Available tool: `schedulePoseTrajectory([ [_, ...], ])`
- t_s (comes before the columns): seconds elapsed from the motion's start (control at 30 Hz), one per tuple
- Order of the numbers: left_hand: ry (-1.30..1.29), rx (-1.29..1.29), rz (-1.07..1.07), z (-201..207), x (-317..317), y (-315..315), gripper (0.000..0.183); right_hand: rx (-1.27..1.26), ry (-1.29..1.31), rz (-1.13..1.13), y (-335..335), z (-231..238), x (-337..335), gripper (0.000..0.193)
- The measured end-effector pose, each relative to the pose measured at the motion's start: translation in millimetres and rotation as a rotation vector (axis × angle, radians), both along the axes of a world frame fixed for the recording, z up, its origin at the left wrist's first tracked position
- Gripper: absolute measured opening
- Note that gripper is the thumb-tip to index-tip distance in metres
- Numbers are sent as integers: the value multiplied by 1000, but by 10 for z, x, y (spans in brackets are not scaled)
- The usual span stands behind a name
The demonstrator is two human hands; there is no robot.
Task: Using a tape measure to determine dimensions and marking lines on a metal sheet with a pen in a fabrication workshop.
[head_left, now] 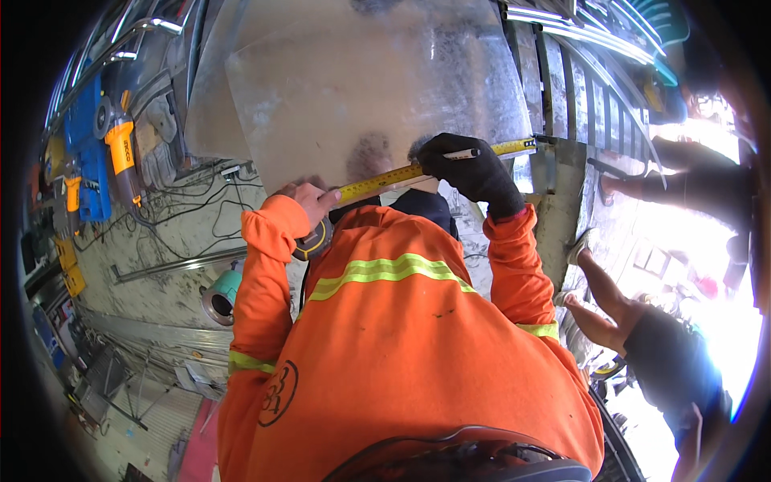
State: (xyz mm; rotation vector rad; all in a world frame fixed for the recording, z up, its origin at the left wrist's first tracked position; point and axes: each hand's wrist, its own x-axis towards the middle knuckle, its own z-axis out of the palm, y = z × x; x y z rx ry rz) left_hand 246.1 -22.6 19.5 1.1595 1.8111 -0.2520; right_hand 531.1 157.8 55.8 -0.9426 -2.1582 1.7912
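Two hands work one yellow tape measure across the metal sheet: left hand fingers clamp its case end, gloved right hand fingers pinch a marker above the blade. Keep it taut and flat while marking.

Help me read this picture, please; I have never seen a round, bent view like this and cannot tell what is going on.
It comes from a wide fisheye camera on a person's head, looking down, so straight edges bend. The orange sleeves are the person's own arms. The bare left hand holds a tape measure case, its yellow blade stretched across a metal sheet. The gloved right hand presses the blade down and holds a marker. An angle grinder lies left; another person stands right.
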Motion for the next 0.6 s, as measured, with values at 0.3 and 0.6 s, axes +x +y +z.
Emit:
schedulePoseTrajectory([
  [0.3, -74, -57, 57, 23, -88, 26, 62, -68, 54, -32, -9, -12, 53, 17],
  [0.6, 78, -153, 87, 211, 46, 134, 62, 208, 87, 22, 19, -238, 90, 19],
])
